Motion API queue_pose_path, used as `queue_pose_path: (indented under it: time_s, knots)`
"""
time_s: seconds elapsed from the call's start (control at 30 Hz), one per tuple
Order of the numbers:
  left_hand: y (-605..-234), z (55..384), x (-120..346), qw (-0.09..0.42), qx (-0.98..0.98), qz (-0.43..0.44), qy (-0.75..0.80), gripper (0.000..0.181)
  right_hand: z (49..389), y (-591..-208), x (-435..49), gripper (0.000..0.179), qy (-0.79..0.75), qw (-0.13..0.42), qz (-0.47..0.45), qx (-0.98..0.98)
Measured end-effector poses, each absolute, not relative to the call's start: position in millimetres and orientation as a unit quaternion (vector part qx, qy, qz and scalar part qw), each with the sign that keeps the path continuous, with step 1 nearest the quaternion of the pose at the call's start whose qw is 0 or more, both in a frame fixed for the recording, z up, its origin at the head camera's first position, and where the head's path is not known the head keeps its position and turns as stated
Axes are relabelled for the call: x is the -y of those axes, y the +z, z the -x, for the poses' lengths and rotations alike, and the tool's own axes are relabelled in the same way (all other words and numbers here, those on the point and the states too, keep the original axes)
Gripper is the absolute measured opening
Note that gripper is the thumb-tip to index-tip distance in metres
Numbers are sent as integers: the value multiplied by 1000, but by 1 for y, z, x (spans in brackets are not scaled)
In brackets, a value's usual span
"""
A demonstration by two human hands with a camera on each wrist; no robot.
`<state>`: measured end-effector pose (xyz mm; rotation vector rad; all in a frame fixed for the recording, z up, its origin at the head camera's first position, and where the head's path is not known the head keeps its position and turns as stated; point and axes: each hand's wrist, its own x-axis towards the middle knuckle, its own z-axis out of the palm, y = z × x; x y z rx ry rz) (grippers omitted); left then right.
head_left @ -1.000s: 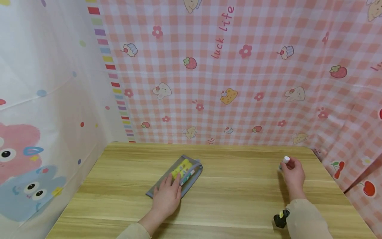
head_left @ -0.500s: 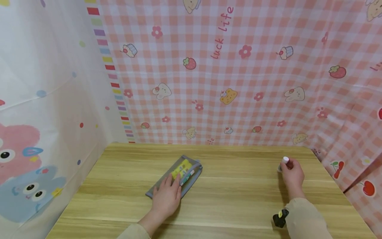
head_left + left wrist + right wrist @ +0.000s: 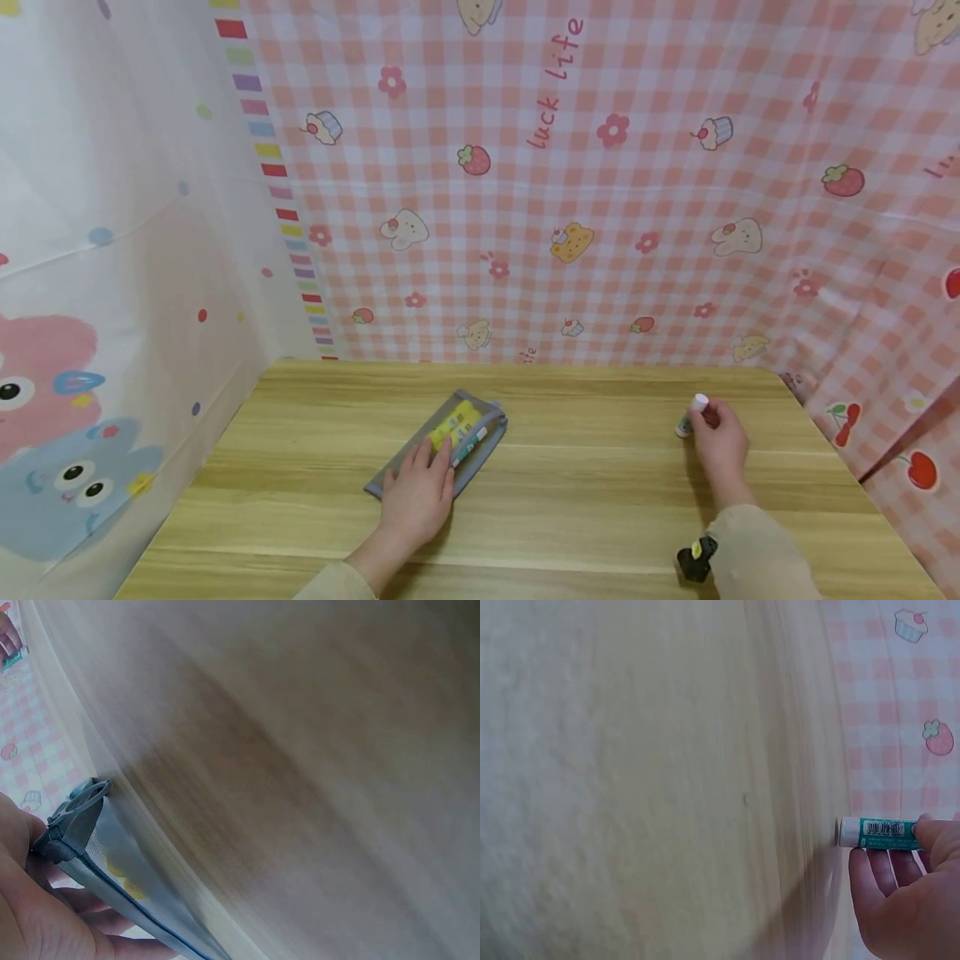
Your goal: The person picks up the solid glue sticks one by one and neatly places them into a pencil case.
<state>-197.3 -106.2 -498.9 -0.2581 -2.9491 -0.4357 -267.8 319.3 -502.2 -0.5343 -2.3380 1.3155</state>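
Observation:
On the left side of the table lies a grey mesh zip pouch (image 3: 407,457), with yellow tube-shaped things (image 3: 457,425) showing inside and a white-and-green stick (image 3: 470,446) along its zipped side. My left hand (image 3: 417,497) rests on the pouch's near part, fingers extended over the mesh. In the left wrist view, the thumb lies by the zip end of the pouch (image 3: 142,889). Over at the right, my right hand (image 3: 722,442) pinches a green glue stick (image 3: 889,834) with a white cap between thumb and fingers. It is held tilted, close over the tabletop.
The wooden table (image 3: 570,517) ends at the back against a pink checked cloth (image 3: 525,208). A white printed curtain (image 3: 150,292) hangs at the left. A small black device (image 3: 697,558) sits at the right sleeve.
My right hand has moved a little to the left with the glue stick, which now leans more and shows more of its side. The left hand stays on the pouch.

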Motion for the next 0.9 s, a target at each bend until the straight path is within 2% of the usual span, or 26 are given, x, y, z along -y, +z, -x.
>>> queue_pose_path:
  time_s: [0.9]
  knots:
    - [-497, 198, 105, 69, 983, 86, -146, 47, 264, -491, -269, 33, 608, 167, 155, 761]
